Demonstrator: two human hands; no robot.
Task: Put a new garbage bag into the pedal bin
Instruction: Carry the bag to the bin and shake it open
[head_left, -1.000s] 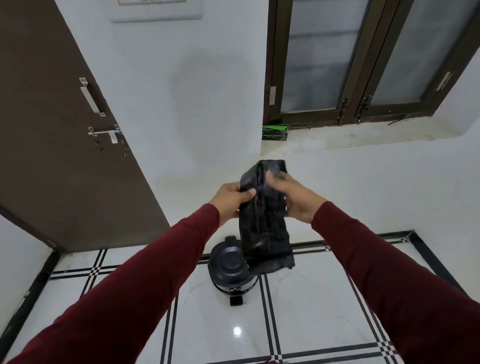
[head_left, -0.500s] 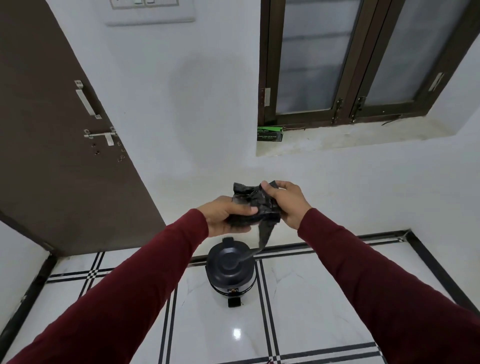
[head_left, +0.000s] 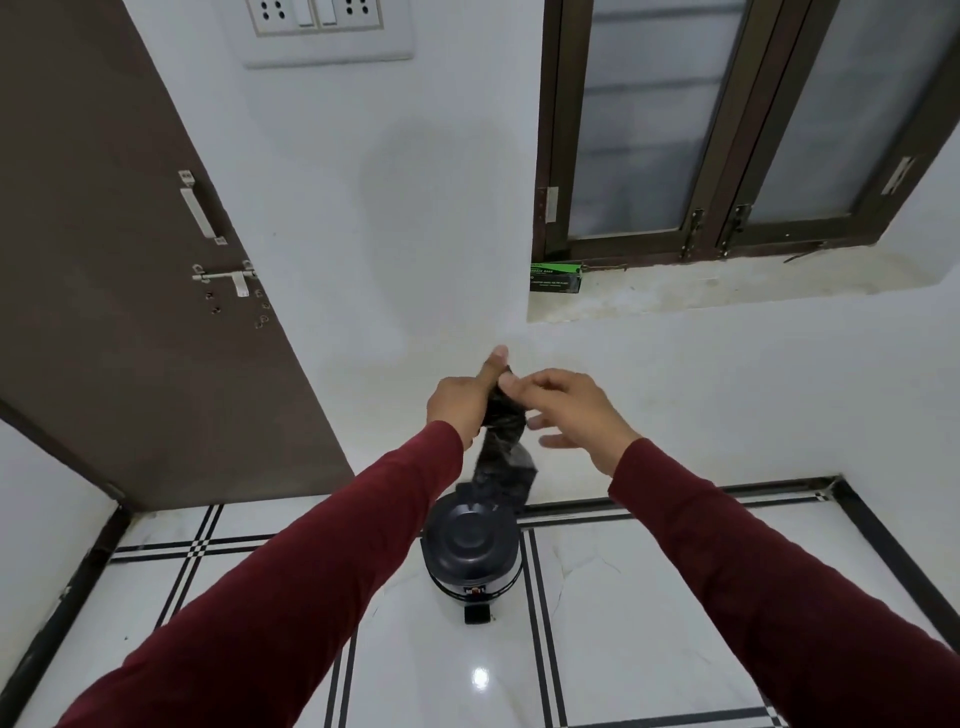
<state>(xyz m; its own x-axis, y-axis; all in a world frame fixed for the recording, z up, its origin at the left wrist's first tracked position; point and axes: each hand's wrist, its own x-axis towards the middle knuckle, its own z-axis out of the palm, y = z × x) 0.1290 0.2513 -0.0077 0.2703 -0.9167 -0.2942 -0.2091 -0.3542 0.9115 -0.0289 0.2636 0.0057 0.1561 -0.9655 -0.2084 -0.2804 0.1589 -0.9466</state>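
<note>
A black garbage bag (head_left: 503, 457), still bunched and narrow, hangs in front of me above the pedal bin. My left hand (head_left: 464, 402) grips its top, thumb raised. My right hand (head_left: 566, 410) pinches the same top edge with thumb and forefinger, its other fingers spread. The small black pedal bin (head_left: 470, 558) stands on the tiled floor below the bag, its round lid down and its pedal (head_left: 476, 615) facing me. The bag's lower end hangs just over the lid's far edge.
A brown door (head_left: 104, 260) with a latch stands open at the left. A green box of garbage bags (head_left: 555, 277) lies on the window sill (head_left: 727, 286) at the right. White walls meet in the corner behind the bin.
The bag went from hanging long, to crumpled between both hands, to hanging bunched from its top. My right hand's fingers have spread; the camera has tilted up.
</note>
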